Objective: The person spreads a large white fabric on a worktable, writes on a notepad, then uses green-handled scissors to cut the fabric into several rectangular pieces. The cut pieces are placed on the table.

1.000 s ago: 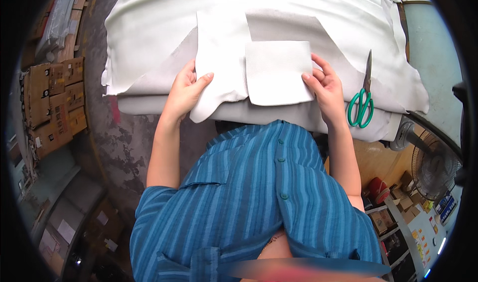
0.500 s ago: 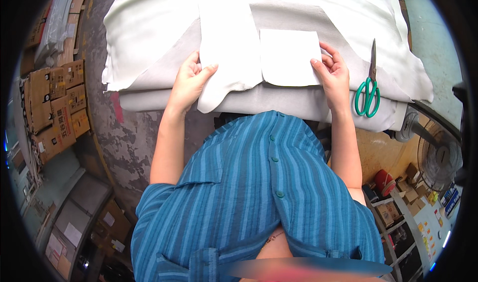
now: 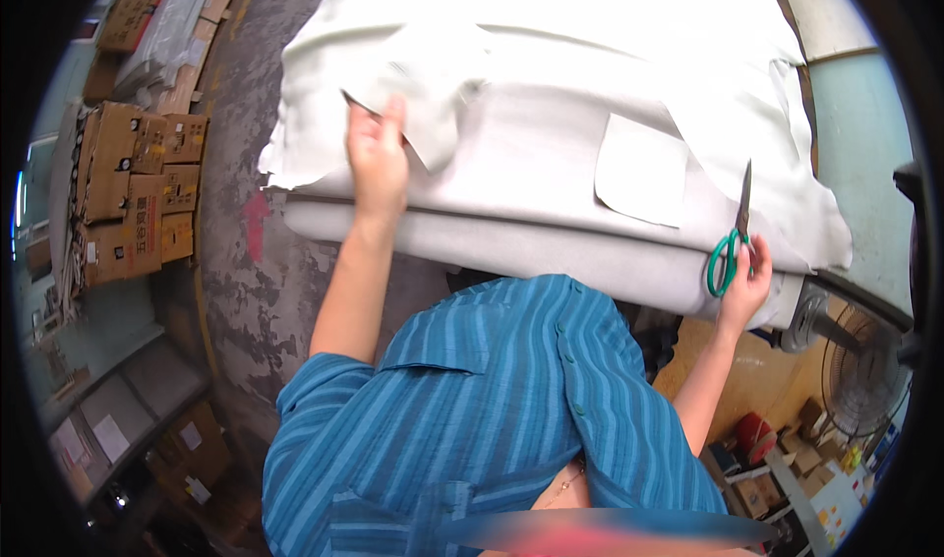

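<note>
My left hand (image 3: 378, 169) pinches the edge of a loose piece of white leather-like material (image 3: 428, 105), lifted and blurred by motion over the left part of the table. My right hand (image 3: 747, 292) has its fingers around the right loop of green-handled scissors (image 3: 723, 264), whose dark blades point away from me. A small white piece with rounded lower corners (image 3: 641, 169) lies on the grey underside of the large sheet (image 3: 536, 139), left of the scissors. The sheet is partly folded back, its smooth white face showing at the far side.
The sheet drapes over a rolled front edge (image 3: 472, 237). Stacked cardboard boxes (image 3: 133, 188) stand on the floor at the left. A fan (image 3: 865, 365) and a red bucket (image 3: 755, 439) are at the right, and a pale green surface (image 3: 865, 124) lies beyond the table's right edge.
My left hand has drawn the long white piece up and left. My right hand has let go of the small piece and moved right onto the scissors. The view has shifted.
</note>
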Demonstrator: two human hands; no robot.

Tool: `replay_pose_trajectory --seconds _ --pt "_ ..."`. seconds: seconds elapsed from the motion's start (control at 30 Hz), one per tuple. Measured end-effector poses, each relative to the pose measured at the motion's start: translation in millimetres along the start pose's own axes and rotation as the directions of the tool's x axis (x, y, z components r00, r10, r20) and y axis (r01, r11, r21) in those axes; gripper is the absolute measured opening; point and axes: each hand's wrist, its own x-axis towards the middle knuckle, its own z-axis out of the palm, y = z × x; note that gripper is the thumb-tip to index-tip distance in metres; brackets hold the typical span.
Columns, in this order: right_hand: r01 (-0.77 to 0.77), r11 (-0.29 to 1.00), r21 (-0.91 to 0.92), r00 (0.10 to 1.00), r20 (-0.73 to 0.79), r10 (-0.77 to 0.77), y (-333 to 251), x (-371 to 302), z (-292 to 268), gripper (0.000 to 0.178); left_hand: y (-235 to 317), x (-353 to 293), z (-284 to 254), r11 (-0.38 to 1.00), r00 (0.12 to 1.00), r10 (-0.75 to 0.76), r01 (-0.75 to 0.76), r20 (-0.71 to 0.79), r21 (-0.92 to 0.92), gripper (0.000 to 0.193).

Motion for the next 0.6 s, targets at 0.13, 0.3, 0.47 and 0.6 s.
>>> replay_pose_trajectory --seconds 0.13,0.3,0.47,0.6 --pt "0.061 0.972 -0.227 0.997 -0.023 -0.068 16.0 -14.5 -10.0 0.036 4.5 29.7 -25.2 0.990 0.995 0.087 -0.082 0.041 -0.116 0.024" --pt "0.051 0.917 -0.395 0.998 -0.016 -0.063 15.8 -15.9 -6.6 0.034 -33.3 19.4 -30.3 0.950 0.946 -0.313 0.313 -0.079 -0.017 0.033" --pt "0.064 0.923 -0.379 0.998 0.025 -0.059 18.4 -8.9 -8.0 0.032 -47.0 17.9 -37.9 0.947 0.947 -0.319 0.316 -0.051 -0.058 0.038" --pt "0.190 0.797 -0.573 0.980 0.062 -0.189 22.6 -4.3 -14.8 0.038 -42.9 22.7 -41.4 0.909 0.904 -0.416 0.414 -0.104 -0.038 0.038"
